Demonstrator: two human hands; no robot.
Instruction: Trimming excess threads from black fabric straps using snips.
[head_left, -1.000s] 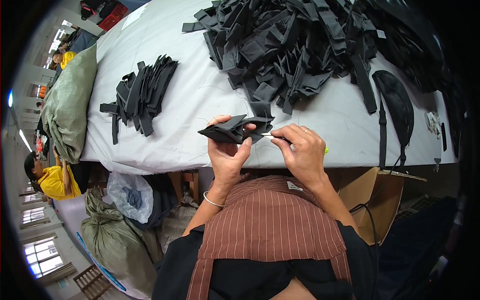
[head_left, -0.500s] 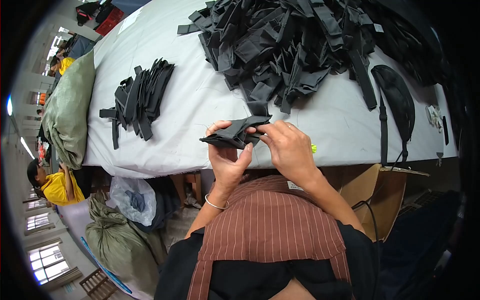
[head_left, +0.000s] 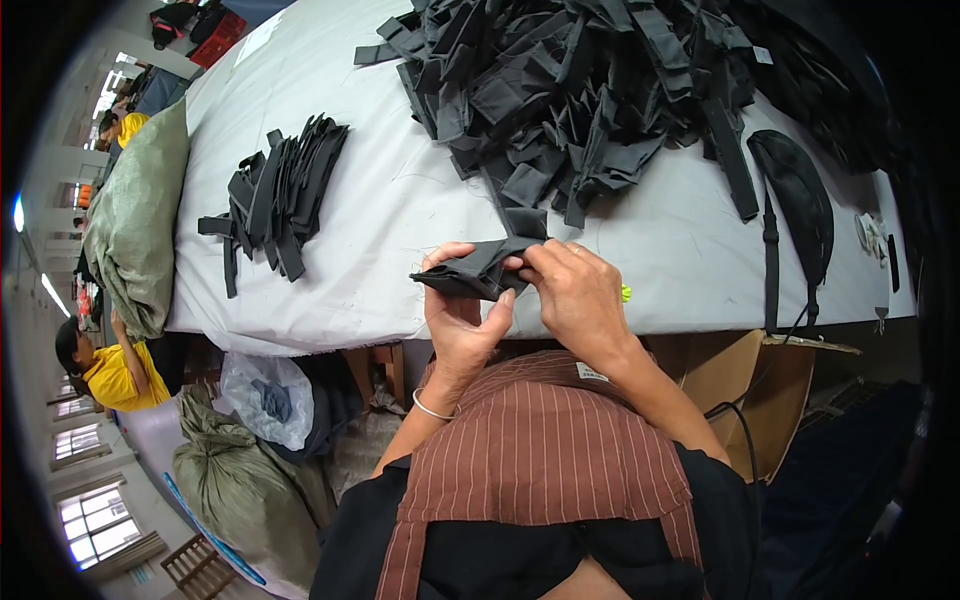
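Observation:
Between my two hands, just above the near edge of the table, is a folded black fabric piece (head_left: 462, 277). My left hand (head_left: 460, 325) grips it from below, thumb towards the right and fingers behind it. The fingers of my right hand (head_left: 580, 300) pinch its right end, and the fingertips are partly hidden. A black strip (head_left: 524, 222) runs from the held piece towards a large heap of black fabric strips (head_left: 560, 90) farther back. To the left lies a smaller bundle of black strips (head_left: 285, 195).
A black waist bag (head_left: 795, 200) lies on the white-covered table (head_left: 390, 190) at the right. Green sacks (head_left: 140, 220) stand on the left, near a person in yellow (head_left: 125, 375). An open cardboard box (head_left: 730, 380) sits below the right edge. Something bright yellow-green (head_left: 626, 293) shows beside my right hand.
Both hands and the held fabric have shifted slightly to the right. My right fingers still pinch the right end. The person in yellow has raised an arm.

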